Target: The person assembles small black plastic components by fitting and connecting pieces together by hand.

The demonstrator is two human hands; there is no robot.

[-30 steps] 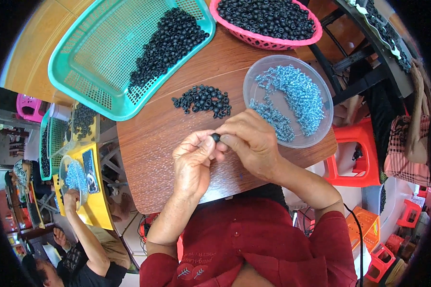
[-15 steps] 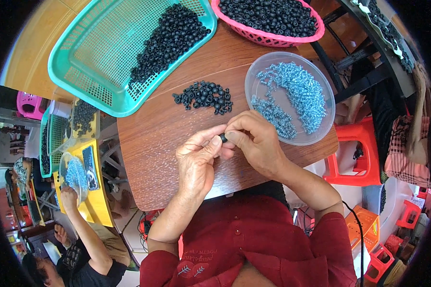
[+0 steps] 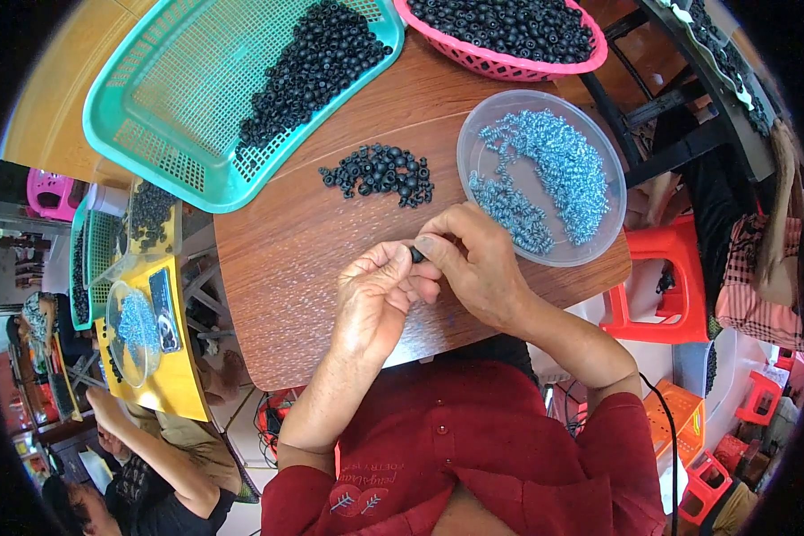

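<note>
Over the near half of the brown wooden table [image 3: 286, 295], my two hands meet at a small round black piece [image 3: 416, 255]. My left hand [image 3: 380, 284] pinches it between thumb and fingers. On its other side, the thumb and fingers of my right hand [image 3: 473, 263] press against it. Beyond my hands lies a loose pile of similar black pieces [image 3: 380, 174], some with a hole. To the right, close to my right hand, a clear round tub [image 3: 520, 105] holds many small shiny light-blue pieces [image 3: 567, 179], perhaps little coils.
A turquoise mesh basket [image 3: 165, 98] with black pieces stands at the far left, and a pink basket [image 3: 500, 67] full of them at the far right. A red stool [image 3: 657, 277] is right of the table. At left, a co-worker's arm [image 3: 156, 447] is beside a yellow table [image 3: 180, 375].
My left hand has shifted slightly right and its fingers have curled around the black piece. The co-worker's arm at left has drawn back from the tub of blue pieces.
</note>
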